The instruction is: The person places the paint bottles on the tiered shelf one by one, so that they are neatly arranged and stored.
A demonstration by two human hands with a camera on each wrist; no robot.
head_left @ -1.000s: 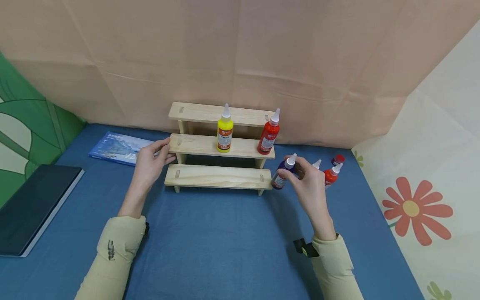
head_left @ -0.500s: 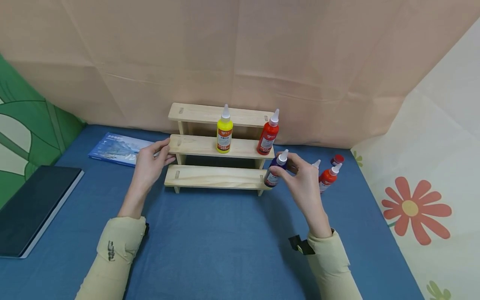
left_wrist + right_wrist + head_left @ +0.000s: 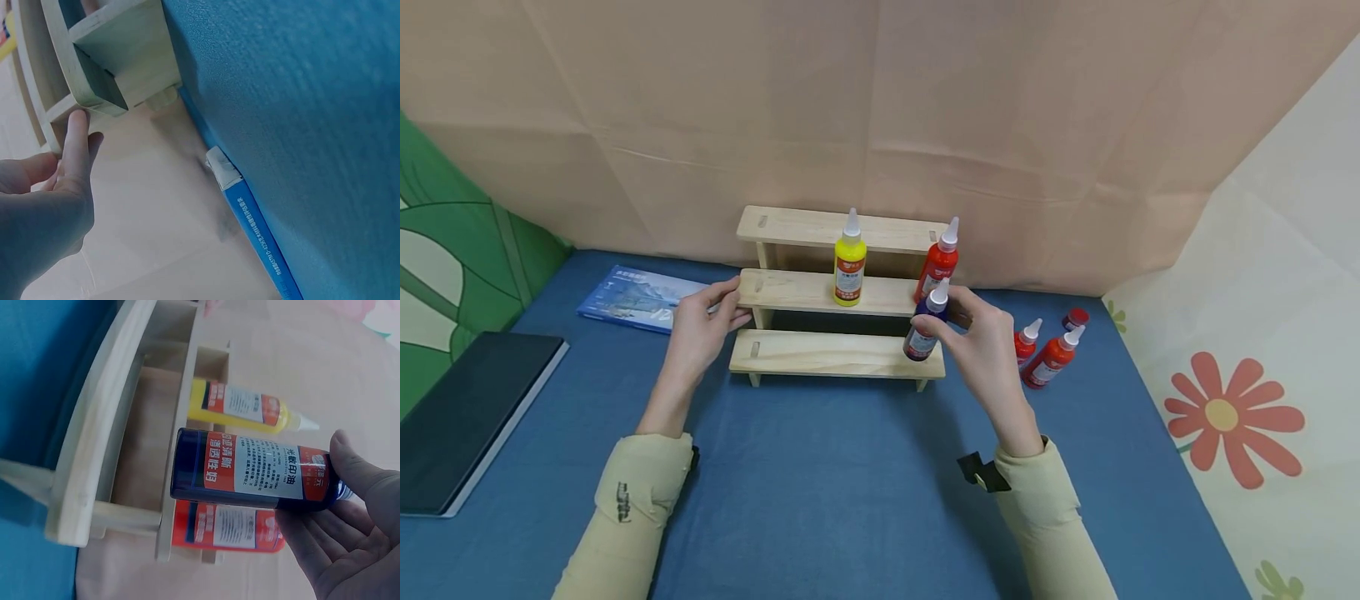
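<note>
At four o'clock from the centre of the wooden rack [image 3: 816,289], the right hand [image 3: 985,354] grips a dark blue bottle [image 3: 922,341] over the lowest tier [image 3: 835,354]; near nine, the left hand [image 3: 702,327] pinches the end of the middle tier [image 3: 883,293]. Farther back, that tier bears a yellow bottle [image 3: 849,271] toward twelve and a red bottle [image 3: 940,262] past two.

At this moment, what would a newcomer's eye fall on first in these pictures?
Probably the bright yellow bottle on the middle tier of the wooden rack, with a red bottle to its right. Next, perhaps, the dark blue bottle in the person's right grip, above the lowest tier's right end.
</note>
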